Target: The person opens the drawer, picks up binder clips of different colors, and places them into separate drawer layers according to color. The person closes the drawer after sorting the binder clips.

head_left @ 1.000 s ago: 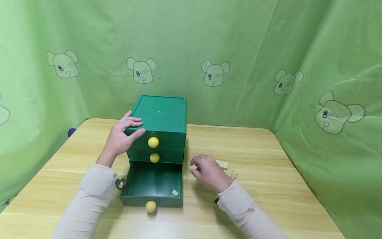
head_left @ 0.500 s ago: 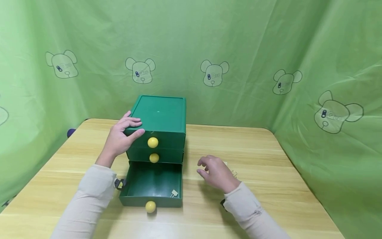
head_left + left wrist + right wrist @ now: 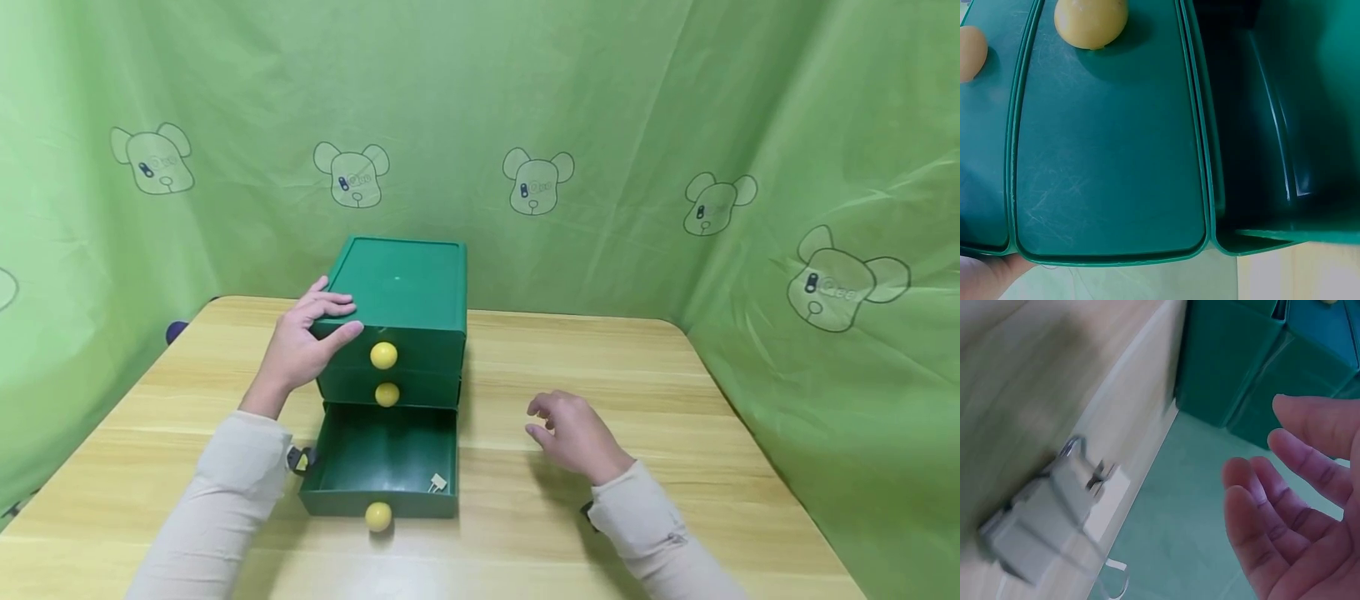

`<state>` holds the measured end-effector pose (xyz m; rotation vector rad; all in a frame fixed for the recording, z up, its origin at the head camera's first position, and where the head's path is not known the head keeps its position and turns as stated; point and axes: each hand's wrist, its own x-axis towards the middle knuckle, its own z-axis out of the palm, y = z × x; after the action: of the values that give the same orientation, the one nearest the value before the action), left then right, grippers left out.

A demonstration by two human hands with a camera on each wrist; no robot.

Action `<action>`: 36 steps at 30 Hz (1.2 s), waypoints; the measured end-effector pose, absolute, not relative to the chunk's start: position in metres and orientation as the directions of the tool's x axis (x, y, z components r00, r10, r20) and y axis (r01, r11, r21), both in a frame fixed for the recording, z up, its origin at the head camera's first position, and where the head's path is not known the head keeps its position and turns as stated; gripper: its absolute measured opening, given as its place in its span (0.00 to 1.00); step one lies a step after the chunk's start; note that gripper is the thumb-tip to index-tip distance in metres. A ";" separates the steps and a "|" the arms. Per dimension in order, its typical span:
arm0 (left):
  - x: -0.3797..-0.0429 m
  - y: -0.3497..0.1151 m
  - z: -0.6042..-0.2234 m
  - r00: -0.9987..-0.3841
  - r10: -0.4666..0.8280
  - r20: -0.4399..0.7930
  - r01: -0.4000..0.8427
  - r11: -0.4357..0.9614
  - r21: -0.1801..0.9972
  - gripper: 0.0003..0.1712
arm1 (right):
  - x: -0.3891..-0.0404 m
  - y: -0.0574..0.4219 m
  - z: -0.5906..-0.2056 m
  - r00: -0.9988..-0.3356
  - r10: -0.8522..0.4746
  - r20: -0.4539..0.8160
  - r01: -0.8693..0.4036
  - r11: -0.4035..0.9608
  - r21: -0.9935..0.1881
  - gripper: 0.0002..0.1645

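A green drawer cabinet [image 3: 401, 283] stands on the table, its bottom drawer [image 3: 420, 506] pulled out. My left hand [image 3: 302, 343] rests on the cabinet's top left edge, fingers flat on top and thumb at the front rim. Inside the drawer, near its front right corner, lies a small pale binder clip [image 3: 438, 482]. To the right of the cabinet my right hand [image 3: 579, 435] hovers over the table, fingers loosely bent, holding nothing. In the right wrist view a blurred white binder clip [image 3: 1054, 515] lies near that hand, with another white clip [image 3: 1109, 500] behind it; the hand hides them from the head view.
Yellow ball knobs front the drawers: top [image 3: 384, 356], middle [image 3: 387, 394] and bottom [image 3: 378, 517]. The two upper drawers are closed. Beneath everything is a wood-grain table [image 3: 510, 550]. Green curtains [image 3: 600, 92] with bear-head prints enclose it at the back and sides.
My right hand has moved right, away from the cabinet, and now covers the clips on the table in the head view. The left hand and the drawer stay put.
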<state>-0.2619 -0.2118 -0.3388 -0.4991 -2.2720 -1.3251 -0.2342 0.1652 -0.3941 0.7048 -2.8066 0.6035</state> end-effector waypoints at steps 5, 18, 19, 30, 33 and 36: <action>-0.262 -0.212 -0.338 -0.830 0.077 0.552 0.519 0.470 0.714 0.19 | -0.234 0.178 -0.396 -0.889 -0.383 0.251 -0.451 0.824 -0.343 0.09; -0.262 -0.212 -0.339 -0.830 0.079 0.552 0.523 0.454 0.721 0.19 | -0.235 0.204 -0.405 -0.912 -0.337 0.234 -0.401 0.853 -0.333 0.11; -0.262 -0.211 -0.339 -0.830 0.080 0.553 0.524 0.454 0.721 0.19 | -0.235 0.206 -0.405 -0.914 -0.333 0.232 -0.396 0.857 -0.330 0.12; -0.262 -0.212 -0.338 -0.829 0.079 0.553 0.524 0.453 0.721 0.18 | -0.237 0.221 -0.410 -0.949 -0.267 0.165 -0.308 0.896 -0.321 0.22; -0.262 -0.212 -0.338 -0.833 0.081 0.548 0.520 0.455 0.723 0.19 | -0.239 0.224 -0.413 -0.958 -0.263 0.118 -0.288 0.898 -0.332 0.25; -0.262 -0.212 -0.338 -0.834 0.082 0.545 0.518 0.456 0.724 0.19 | -0.241 0.226 -0.418 -0.962 -0.267 0.060 -0.271 0.896 -0.351 0.28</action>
<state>-0.2624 -0.2122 -0.3382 -0.5027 -2.2736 -1.3501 -0.2407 0.2257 -0.4182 0.4320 -3.0491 0.5664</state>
